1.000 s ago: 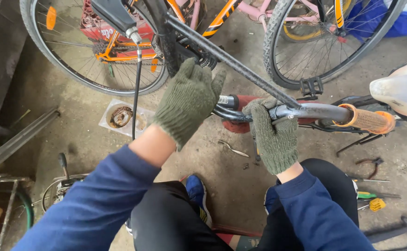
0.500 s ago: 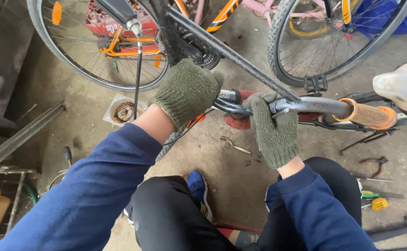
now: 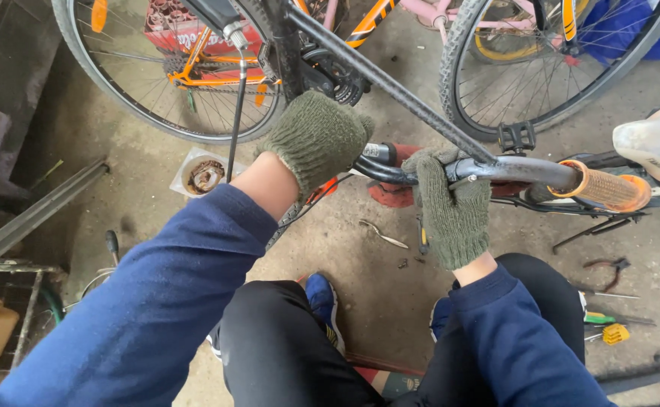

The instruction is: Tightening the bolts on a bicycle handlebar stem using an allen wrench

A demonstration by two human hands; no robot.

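Nearest the dark curved metal handlebar (image 3: 511,169) on its near side, the right hand (image 3: 450,207) in an olive knitted glove was clenched around the bar, its fingers (image 3: 439,162) wrapped fully over it. The bar looked stiff, heavy and rather smooth, best gripped on bare tube beside the orange rubber grip (image 3: 605,188) at its end. At the bar's opposite end, the left hand (image 3: 318,136), gloved alike, was closed over the clamp area; what it grasped beneath I cannot tell. Beyond the handlebar stood an orange-framed bicycle wheel (image 3: 171,75)
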